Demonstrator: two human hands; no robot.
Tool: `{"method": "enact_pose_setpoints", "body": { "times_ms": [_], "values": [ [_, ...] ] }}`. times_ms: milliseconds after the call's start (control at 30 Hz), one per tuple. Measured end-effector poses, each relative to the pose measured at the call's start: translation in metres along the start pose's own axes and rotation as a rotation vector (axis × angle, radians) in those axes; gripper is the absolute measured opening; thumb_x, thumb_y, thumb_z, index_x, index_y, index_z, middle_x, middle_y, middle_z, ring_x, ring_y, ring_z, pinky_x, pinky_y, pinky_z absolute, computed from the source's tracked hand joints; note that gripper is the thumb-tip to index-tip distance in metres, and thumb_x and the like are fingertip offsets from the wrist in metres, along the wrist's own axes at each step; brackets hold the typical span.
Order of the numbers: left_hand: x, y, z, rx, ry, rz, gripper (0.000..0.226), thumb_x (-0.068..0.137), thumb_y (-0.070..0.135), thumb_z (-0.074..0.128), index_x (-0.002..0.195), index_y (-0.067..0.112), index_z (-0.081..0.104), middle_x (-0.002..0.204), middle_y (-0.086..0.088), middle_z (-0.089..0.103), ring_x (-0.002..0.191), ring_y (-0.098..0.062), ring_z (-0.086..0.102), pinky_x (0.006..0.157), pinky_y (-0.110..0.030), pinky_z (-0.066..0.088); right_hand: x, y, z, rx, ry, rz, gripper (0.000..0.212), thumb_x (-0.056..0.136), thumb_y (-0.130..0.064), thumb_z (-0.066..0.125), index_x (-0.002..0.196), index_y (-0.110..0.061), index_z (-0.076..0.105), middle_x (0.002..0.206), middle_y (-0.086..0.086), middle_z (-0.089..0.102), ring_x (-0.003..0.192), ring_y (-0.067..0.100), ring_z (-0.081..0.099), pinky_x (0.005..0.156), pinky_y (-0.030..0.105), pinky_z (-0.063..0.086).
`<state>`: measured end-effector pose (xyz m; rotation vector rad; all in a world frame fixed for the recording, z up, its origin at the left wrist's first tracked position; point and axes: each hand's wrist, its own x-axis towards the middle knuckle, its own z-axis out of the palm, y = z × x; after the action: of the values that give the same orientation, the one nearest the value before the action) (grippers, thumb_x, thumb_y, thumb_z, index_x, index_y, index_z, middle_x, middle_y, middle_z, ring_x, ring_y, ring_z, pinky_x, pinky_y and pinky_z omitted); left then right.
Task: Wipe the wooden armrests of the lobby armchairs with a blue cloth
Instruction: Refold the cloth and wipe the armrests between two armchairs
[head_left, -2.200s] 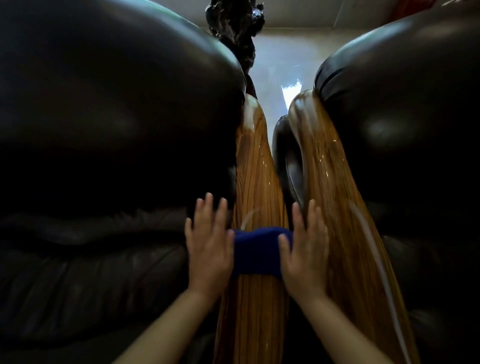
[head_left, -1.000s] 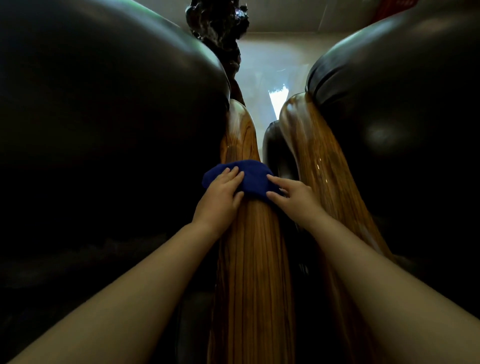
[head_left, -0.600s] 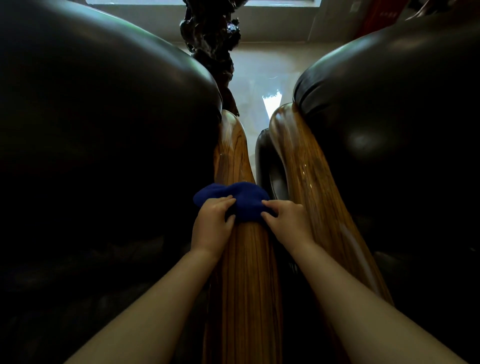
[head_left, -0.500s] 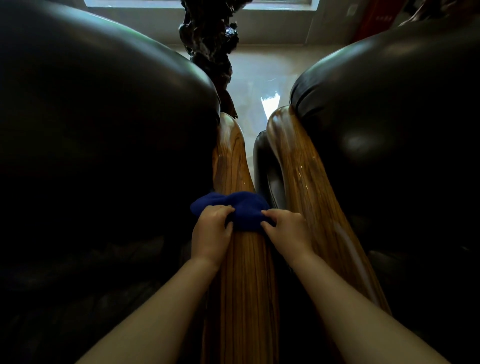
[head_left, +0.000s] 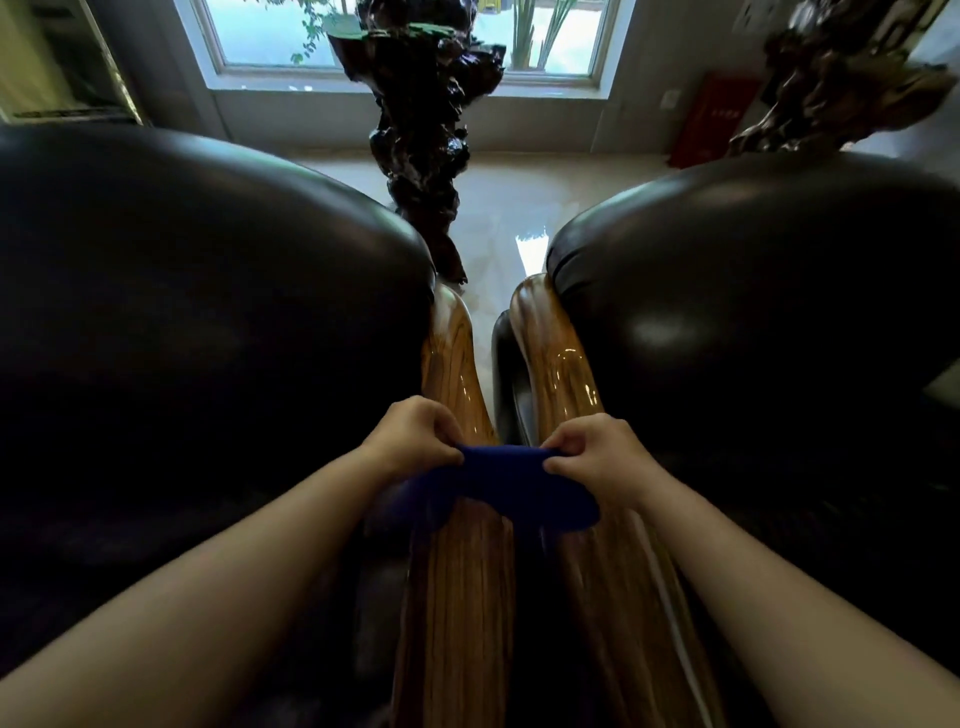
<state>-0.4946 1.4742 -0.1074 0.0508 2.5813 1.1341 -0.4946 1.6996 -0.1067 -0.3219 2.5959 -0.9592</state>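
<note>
Two glossy wooden armrests run side by side away from me: the left armrest (head_left: 453, 358) and the right armrest (head_left: 563, 364). A blue cloth (head_left: 498, 488) hangs lifted above them, stretched between my hands and drooping across the gap. My left hand (head_left: 410, 434) pinches the cloth's left top corner. My right hand (head_left: 597, 457) pinches the right top corner. Both hands hover over the middle of the armrests.
Dark leather armchairs flank the armrests, the left armchair (head_left: 208, 291) and the right armchair (head_left: 753, 291). A dark carved wooden sculpture (head_left: 421, 130) stands on the shiny floor (head_left: 509, 208) beyond them, before a window (head_left: 270, 36). Another carved piece (head_left: 831, 67) is at the far right.
The cloth was pressed on the left armrest and slid toward me. Now both hands have lifted it off the wood, holding it by its top corners. The view has tilted up.
</note>
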Motion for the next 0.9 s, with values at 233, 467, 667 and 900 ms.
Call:
{"method": "enact_pose_setpoints", "body": {
  "times_ms": [233, 467, 667, 900],
  "values": [
    [-0.045, 0.097, -0.022, 0.013, 0.013, 0.050, 0.008, 0.072, 0.009, 0.073, 0.078, 0.013, 0.070, 0.079, 0.000, 0.068, 0.075, -0.010, 0.063, 0.065, -0.019, 0.052, -0.058, -0.031, -0.096, -0.086, 0.075, -0.094, 0.013, 0.076, -0.016, 0.070, 0.089, -0.020, 0.072, 0.077, -0.010, 0.066, 0.073, 0.003, 0.060, 0.062, 0.013, 0.042],
    [-0.084, 0.157, 0.042, 0.068, 0.117, 0.077, 0.010, 0.072, 0.014, 0.072, 0.079, 0.021, 0.069, 0.076, 0.008, 0.065, 0.074, -0.003, 0.061, 0.059, -0.013, 0.043, -0.115, 0.012, -0.142, -0.148, 0.074, -0.178, 0.013, 0.075, -0.015, 0.071, 0.087, -0.019, 0.072, 0.076, -0.009, 0.068, 0.076, 0.005, 0.063, 0.067, 0.019, 0.048],
    [-0.112, 0.167, 0.131, 0.032, 0.113, -0.040, 0.010, 0.073, 0.010, 0.072, 0.081, 0.016, 0.070, 0.083, 0.002, 0.068, 0.079, -0.008, 0.063, 0.067, -0.019, 0.051, -0.162, 0.082, -0.127, -0.148, -0.054, -0.172, 0.013, 0.078, -0.016, 0.069, 0.091, -0.017, 0.071, 0.086, -0.003, 0.067, 0.083, 0.010, 0.062, 0.069, 0.022, 0.051],
    [-0.132, 0.162, 0.201, 0.004, 0.166, -0.004, 0.012, 0.077, 0.011, 0.068, 0.083, 0.022, 0.066, 0.082, 0.006, 0.066, 0.077, -0.002, 0.064, 0.055, -0.014, 0.046, -0.187, 0.143, -0.114, -0.082, -0.027, -0.203, 0.012, 0.079, -0.016, 0.068, 0.088, -0.025, 0.069, 0.083, -0.010, 0.066, 0.081, 0.004, 0.062, 0.069, 0.021, 0.051]
  ]
}}
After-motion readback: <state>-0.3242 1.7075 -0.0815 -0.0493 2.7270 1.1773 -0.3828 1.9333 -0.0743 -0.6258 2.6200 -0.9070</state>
